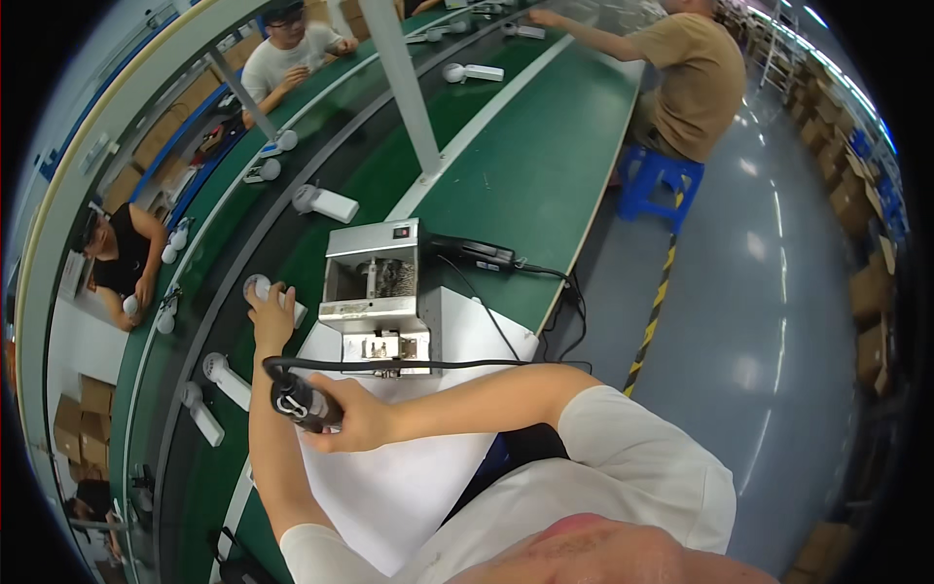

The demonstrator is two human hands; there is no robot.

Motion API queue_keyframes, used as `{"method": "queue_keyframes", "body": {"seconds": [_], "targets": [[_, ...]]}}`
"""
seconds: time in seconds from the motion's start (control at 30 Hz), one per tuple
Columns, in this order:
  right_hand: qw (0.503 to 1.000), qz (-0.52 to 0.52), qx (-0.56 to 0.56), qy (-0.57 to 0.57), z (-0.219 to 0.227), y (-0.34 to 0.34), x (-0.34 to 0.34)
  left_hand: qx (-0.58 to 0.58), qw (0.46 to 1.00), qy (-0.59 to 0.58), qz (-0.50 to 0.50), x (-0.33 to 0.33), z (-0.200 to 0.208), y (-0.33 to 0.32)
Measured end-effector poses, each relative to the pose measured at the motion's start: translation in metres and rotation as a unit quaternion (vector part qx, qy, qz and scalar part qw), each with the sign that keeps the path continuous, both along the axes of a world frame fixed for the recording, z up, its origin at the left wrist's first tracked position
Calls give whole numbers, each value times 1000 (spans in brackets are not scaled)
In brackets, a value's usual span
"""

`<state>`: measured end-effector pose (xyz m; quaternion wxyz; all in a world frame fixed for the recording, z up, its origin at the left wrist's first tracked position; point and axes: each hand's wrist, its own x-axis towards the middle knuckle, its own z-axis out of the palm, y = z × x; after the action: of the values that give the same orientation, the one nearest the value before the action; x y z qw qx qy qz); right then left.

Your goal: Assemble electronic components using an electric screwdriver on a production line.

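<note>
My left hand [272,316] reaches over the belt and closes its fingers on a white handheld device with a round head [258,284]; part of its handle shows beside the fingers. My right hand [355,414] is wrapped round a black electric screwdriver [304,401], held above my left forearm, its cord trailing off to the right. A silver metal screw feeder [370,273] with an open compartment stands just beyond my right hand. White paper [389,477] lies under and in front of the feeder.
More white round-headed devices [326,204] lie along the green line [545,165]. A second black tool [477,253] with cords rests right of the feeder. A metal post [404,88] rises beyond it. Co-workers sit across and farther along; one is on a blue stool [662,185].
</note>
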<state>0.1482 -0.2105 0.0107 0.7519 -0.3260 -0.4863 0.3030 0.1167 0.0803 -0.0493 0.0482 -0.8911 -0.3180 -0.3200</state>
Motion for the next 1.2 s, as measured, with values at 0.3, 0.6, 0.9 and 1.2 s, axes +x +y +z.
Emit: {"method": "queue_keyframes", "body": {"seconds": [0.3, 0.6, 0.9, 1.2], "targets": [[1000, -10, -15, 1, -1, 12, -6, -171, 948, -144, 227, -47, -27, 49], [999, -2, 11, -37, -11, 15, 2, -685, 567, -449, -89, -111, 16, -157], [944, 225, 52, 233, 2, -1, 24, -744, 472, -455, -132, -98, 14, -241], [979, -184, 44, -77, 59, -12, 54, -797, 395, -420, -178, -90, 15, -246]]}}
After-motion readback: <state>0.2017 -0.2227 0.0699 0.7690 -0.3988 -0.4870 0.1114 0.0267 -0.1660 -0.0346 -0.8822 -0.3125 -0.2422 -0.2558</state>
